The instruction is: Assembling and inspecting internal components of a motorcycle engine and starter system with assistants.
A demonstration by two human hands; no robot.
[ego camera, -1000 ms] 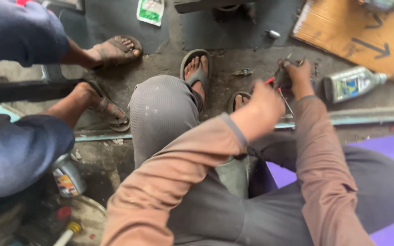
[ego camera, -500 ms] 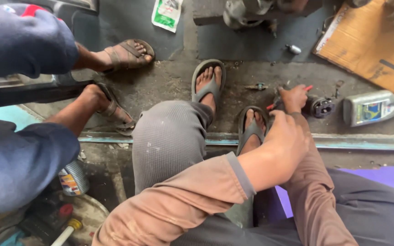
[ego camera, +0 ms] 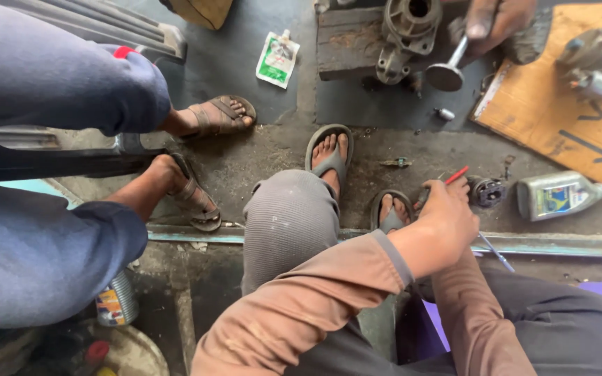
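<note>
Head view, looking down past the person's knees to a grimy workshop floor point(ego camera: 259, 163). The left hand point(ego camera: 447, 223) lies over the right wrist, its back to the camera, fingers point(ego camera: 454, 189) curled around a thin red-handled tool point(ego camera: 456, 175); only the red tip shows above the knuckles, so what kind of tool it is cannot be told. A slim metal rod point(ego camera: 494, 251) pokes out below the hand, over the right forearm; whether it belongs to the same tool is unclear. The right hand is almost wholly hidden behind the left hand, and only its brown sleeve point(ego camera: 475, 320) can be seen, so I cannot tell if its fingers are curled or loose. Just beside the left hand, on the floor, sits a small dark round metal part point(ego camera: 487, 191), and next to it a grey plastic oil bottle point(ego camera: 559, 195) lies on its side. The person's two sandalled feet point(ego camera: 330, 154) rest on the floor ahead of the knees.

At the top edge another person's hand point(ego camera: 496, 21), cut off by the frame, holds an engine valve point(ego camera: 447, 69) by its stem, beside a grey metal casting point(ego camera: 405, 35) on a dark block. A sheet of cardboard point(ego camera: 566, 118) carries more metal parts, partly out of frame. On the left, a third person in blue trousers point(ego camera: 43, 230) shows only legs and sandals. A small tin can point(ego camera: 116, 306) stands near the lower left.
</note>
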